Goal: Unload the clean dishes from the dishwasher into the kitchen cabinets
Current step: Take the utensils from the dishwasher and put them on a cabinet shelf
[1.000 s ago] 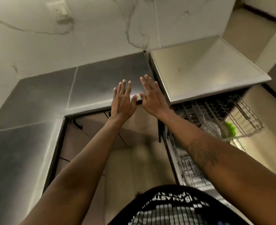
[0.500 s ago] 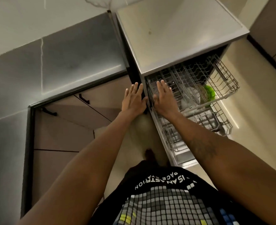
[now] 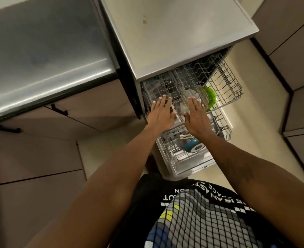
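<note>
The grey steel-topped dishwasher stood open, its upper wire rack extended above the lower wire rack. The left hand and right hand were spread over the upper rack's near edge, fingers straight and gripping nothing. A lime-green plate stood upright near that rack's right edge, and a blue bowl sat in the lower rack.

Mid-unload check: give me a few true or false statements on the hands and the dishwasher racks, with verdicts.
1. The left hand and the right hand are open and hold nothing. True.
2. A blue dish lies in the lower rack. True.
3. The green dish stands in the lower rack. False: it stands in the upper rack.
4. The upper rack is pushed fully into the dishwasher. False: it is pulled out, with both hands over its near part.
</note>
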Available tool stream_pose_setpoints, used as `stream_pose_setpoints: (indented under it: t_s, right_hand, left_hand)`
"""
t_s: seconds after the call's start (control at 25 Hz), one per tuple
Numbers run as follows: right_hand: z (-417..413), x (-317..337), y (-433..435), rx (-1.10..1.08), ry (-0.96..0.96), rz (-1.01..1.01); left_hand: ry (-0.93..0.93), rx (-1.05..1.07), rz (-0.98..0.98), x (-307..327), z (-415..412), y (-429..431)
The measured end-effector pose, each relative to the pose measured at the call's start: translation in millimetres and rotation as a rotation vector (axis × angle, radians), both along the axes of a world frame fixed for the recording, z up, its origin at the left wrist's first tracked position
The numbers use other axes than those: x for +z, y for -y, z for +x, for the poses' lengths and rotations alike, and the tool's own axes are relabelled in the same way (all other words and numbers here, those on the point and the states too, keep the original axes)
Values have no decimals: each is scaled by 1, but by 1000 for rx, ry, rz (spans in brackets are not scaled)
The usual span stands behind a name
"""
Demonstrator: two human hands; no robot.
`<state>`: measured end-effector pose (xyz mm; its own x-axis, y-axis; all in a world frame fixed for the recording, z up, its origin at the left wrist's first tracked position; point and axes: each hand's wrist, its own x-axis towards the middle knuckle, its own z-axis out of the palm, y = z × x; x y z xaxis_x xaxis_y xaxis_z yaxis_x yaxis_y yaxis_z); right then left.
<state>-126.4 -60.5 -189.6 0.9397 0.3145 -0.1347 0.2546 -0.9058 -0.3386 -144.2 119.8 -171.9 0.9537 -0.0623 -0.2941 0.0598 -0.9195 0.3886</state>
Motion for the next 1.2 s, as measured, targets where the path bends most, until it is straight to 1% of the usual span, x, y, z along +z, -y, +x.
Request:
stream_pose_setpoints:
  t_s: [0.12,0.28,0.36,0.48,0.56,0.72,0.8,0.92,1.08,1.2]
  right_hand:
    - [5,-13,21,9,10,29]
    - [12,-44,64,18,-46,100]
    - [17,-62,83,51,-78,136]
    - [30,-86,121,68,-145,108]
    - [37,-105,148,90,-151,92]
    - [59,-133,176,152,-158,34]
    - [65,-149,180,198,-138,-8]
    - [72,-174,174,261,-113,-26]
    - [70,-201,182,278,-42,-37]
    - [75,-198,180,294,-8,-36]
  left_hand:
    - [-23,22,0,-7,4,15]
    - [-89,32,44,-21,-2,58]
    - [-137,72,55,-30,-4,84]
    - [-189,126,82,-55,-5,137]
    - [-227,135,88,-78,-3,168]
    - [-230,202,93,-118,14,213]
    - [-211,224,146,-141,20,223]
    - [-201,274,160,-169,31,222]
    - [-110,296,218,-194,22,230]
    - [-74,313,214,-196,22,234]
